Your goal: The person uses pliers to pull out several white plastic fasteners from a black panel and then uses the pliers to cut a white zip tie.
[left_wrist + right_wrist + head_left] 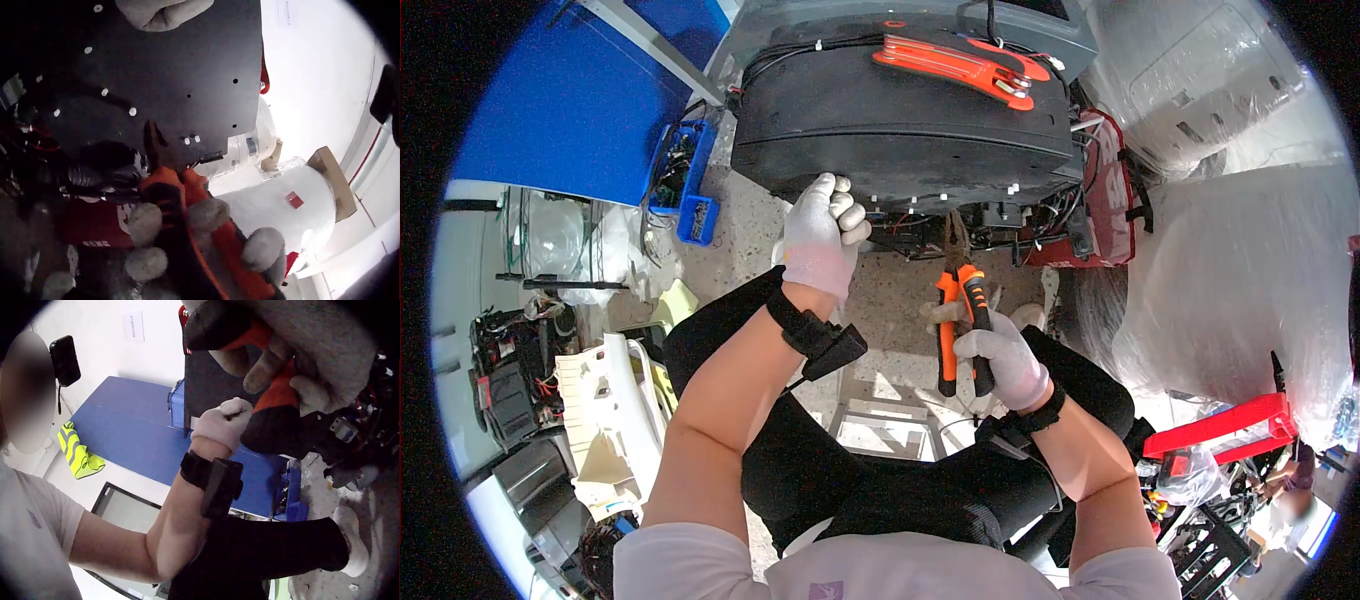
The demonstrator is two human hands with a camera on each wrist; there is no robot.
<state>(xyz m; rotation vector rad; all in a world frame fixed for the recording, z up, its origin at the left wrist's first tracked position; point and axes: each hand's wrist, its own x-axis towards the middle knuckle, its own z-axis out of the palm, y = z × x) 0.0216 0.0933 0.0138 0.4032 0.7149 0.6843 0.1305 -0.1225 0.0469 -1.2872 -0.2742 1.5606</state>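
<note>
The left hand [818,235], in a white glove, rests its curled fingers against the lower front edge of a black casing [900,155]; nothing shows in its grip. Orange-and-black pliers [963,325] are held by the gloved right hand [997,350], its fingers around the spread handles. Their dark nose points up at the casing's underside. In the left wrist view the tip of the pliers [161,150] lies close to small white plastic pieces on the black panel [187,62]. Whether the tip touches the panel cannot be told.
A red folding tool [955,70] lies on top of the casing. Cables hang beneath it. Blue bins [697,220] stand beside a blue table [580,100] at the left. Plastic-wrapped units [1240,270] and a red bracket [1220,430] are at the right.
</note>
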